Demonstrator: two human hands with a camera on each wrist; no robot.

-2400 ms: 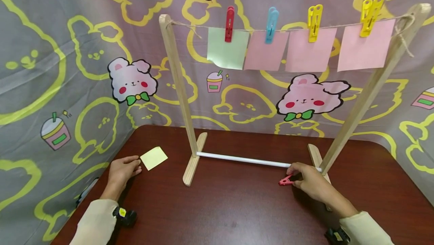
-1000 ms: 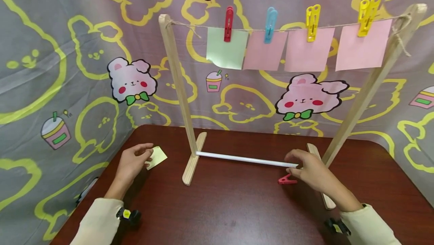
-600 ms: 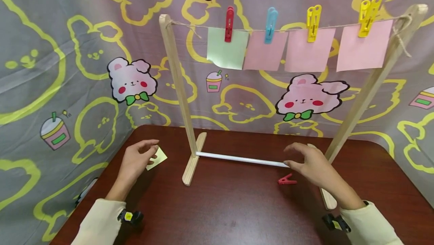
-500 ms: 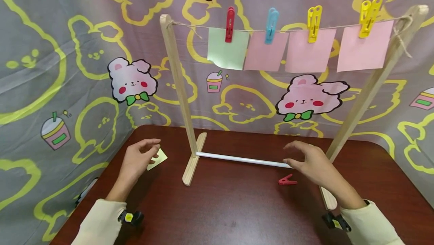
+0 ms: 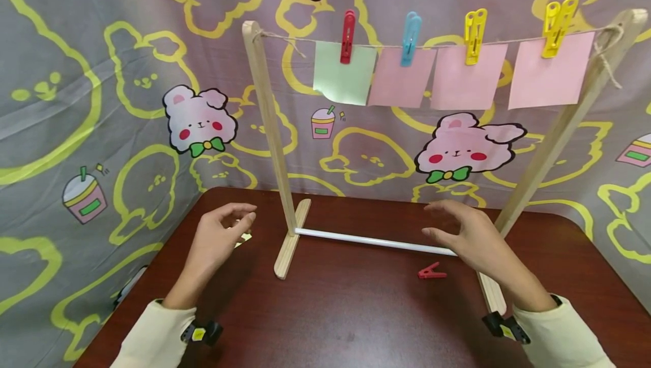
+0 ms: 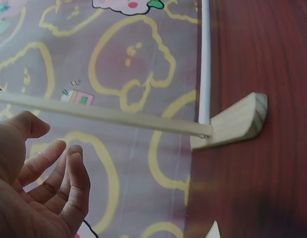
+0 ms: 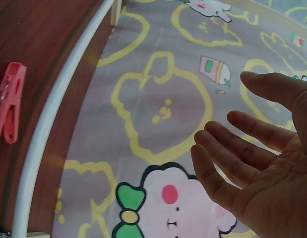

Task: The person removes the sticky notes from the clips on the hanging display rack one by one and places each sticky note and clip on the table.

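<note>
Held above the table, my left hand [image 5: 216,238] has loosely bent fingers with nothing between them. It hides most of a yellow sticky note [image 5: 246,238] lying on the tabletop. My right hand [image 5: 475,238], thumb and fingers spread apart, hovers in front of the stand's right foot and holds nothing. Just to its lower left a red clothespin [image 5: 431,271] lies on the table; the right wrist view shows this clothespin [image 7: 9,101] beside the white rod.
A wooden stand [image 5: 269,119] with a white rod [image 5: 376,241] carries a string. From it hang a green note [image 5: 342,81] under a red clothespin [image 5: 348,37] and several pink notes [image 5: 468,86] under blue and yellow clothespins. A patterned cloth [image 5: 117,102] covers the back and side.
The right hand has let go of the red clothespin, leaving it on the table, and risen. My left hand has moved from the note's left edge up and right, over the note.
</note>
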